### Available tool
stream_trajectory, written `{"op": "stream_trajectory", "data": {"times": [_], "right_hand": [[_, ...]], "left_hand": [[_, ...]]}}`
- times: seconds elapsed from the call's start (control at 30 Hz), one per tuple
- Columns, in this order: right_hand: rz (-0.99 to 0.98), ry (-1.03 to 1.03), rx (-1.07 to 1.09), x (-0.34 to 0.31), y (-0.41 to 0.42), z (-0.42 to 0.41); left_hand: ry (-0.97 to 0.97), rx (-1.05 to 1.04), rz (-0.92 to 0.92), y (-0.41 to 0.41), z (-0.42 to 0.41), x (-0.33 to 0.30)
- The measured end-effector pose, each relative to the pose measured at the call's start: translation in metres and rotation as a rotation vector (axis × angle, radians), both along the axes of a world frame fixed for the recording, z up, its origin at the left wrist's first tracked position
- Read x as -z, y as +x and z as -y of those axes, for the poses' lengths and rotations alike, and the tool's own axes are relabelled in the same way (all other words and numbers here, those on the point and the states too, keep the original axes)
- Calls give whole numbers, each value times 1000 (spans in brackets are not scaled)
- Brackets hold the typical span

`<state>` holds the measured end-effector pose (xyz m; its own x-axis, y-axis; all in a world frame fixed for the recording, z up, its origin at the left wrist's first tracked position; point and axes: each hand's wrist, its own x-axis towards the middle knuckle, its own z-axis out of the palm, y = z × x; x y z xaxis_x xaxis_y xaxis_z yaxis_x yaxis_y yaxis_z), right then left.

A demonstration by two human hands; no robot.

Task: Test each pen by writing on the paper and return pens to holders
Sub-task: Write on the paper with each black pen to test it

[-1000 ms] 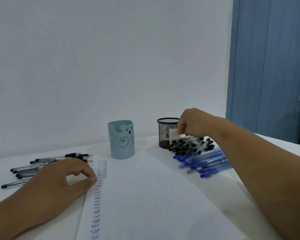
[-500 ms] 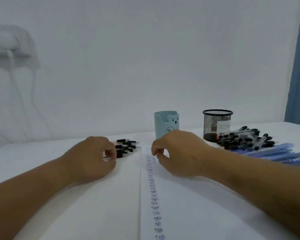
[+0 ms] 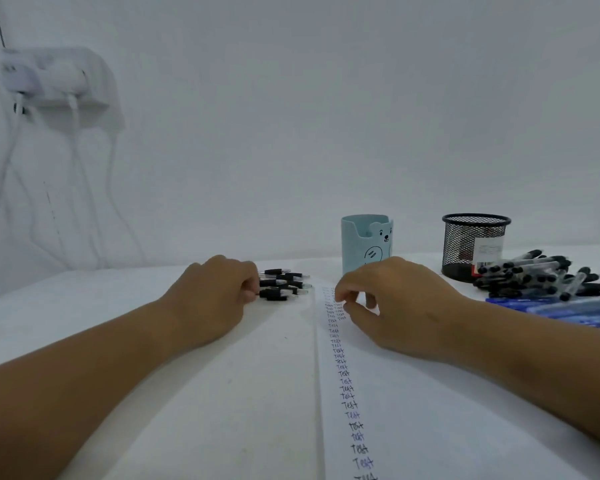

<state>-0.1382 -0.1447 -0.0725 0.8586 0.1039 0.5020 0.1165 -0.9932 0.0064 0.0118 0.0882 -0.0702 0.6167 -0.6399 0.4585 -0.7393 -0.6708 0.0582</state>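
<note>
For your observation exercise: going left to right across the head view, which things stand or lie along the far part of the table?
Small pile of black-capped pens → pale blue bear-faced holder → black wire-mesh holder → large heap of black-capped pens.

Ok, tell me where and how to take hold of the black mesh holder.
Grip the black mesh holder round its upright wall, about mid-height, coming in from the left-front. It stands upright as a plain round cup with no handle, and the pile of black pens crowds its right side, so that side is blocked. The right hand is probably the nearer one.
</note>
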Motion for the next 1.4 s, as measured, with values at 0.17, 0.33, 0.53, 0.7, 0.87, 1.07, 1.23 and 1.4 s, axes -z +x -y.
{"op": "stream_trajectory", "data": {"times": [0.17,0.33,0.53,0.7,0.87,1.07,1.23,1.4], "right_hand": [[67,46,-11,-5,-1,-8],[39,28,7,-7,0,-10],[36,159,115,-8,7,11],[20,238,118,-2,8,19],[34,218,91,-2,7,15],[58,153,30,-1,9,18],[133,87,-61,-2,8,16],[143,57,-63,-2,9,15]], "left_hand": [[-115,253,81,-23,14,-4],[-207,398,34,-40,27,0],[-582,258,-749,-39,20,-2],[-826,396,-1198,-34,16,-11],[-859,475,-1317,-36,18,-11],[-821,420,-1208,-38,18,-8],[-854,395,-1171,-38,19,-8],[-858,379,-1111,-38,20,-6]]}}
